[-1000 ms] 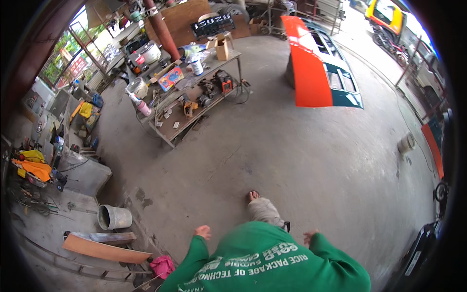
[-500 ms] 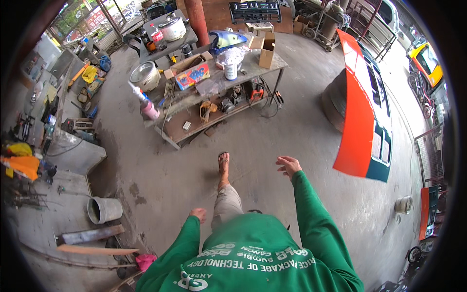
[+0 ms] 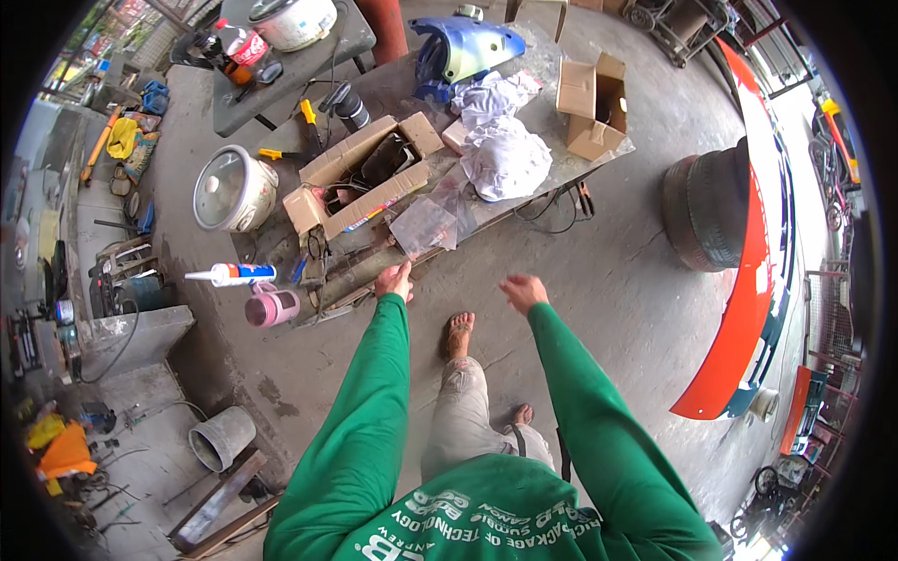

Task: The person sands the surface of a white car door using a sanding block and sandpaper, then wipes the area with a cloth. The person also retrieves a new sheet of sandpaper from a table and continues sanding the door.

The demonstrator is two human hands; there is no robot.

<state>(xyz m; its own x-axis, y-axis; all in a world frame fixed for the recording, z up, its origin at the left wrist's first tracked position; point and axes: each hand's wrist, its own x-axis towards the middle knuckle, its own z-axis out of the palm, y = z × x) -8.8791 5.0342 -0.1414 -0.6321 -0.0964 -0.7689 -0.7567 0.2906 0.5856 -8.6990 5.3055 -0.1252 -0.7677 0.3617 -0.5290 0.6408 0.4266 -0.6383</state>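
- Head view shows us our left hand close to the near edge of the workbench, fingers bent inward; nothing shows in its grasp, and we cannot tell whether the fingertips meet or touch the edge
- Our right hand hangs over the concrete floor, its fingers loosely bent and a little apart, with nothing seen between them
- Nearest our left fingers is a clear plastic sheet, lying at that near edge, just ahead and slightly to the right; our left hand is the closer of the two
- Beyond the left hand we see an open cardboard box, its long axis slanting from near left to far right
- Bundled white cloth sits right of the sheet, ahead of our right hand and nearer to it than to the left
- Further left we have a pink mug, well apart from our fingers
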